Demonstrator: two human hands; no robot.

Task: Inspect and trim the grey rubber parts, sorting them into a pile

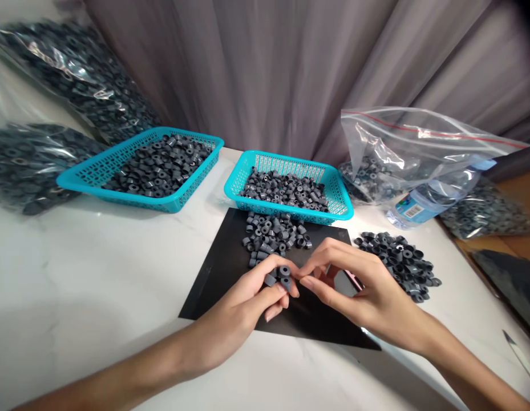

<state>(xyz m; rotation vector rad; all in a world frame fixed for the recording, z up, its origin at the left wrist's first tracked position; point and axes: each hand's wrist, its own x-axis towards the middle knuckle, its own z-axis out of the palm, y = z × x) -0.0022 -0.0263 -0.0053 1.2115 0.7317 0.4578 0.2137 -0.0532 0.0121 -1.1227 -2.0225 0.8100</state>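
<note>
Grey rubber rings (284,274) are being pinched between left hand (247,302) and right hand (363,291) over a flat black mat (222,274) (white glossy table (97,274), grey curtain (265,68)).

Rings (275,233) on mat (224,268), before basket (339,202)

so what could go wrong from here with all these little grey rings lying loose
1. The left hand holds several small grey rings at its fingertips. One could slip out while the right hand pinches in so close.
2. The loose pile on the right lies on the bare table, off the black mat and just beside the right wrist. A careless sweep might scatter or roll pieces away.
</note>
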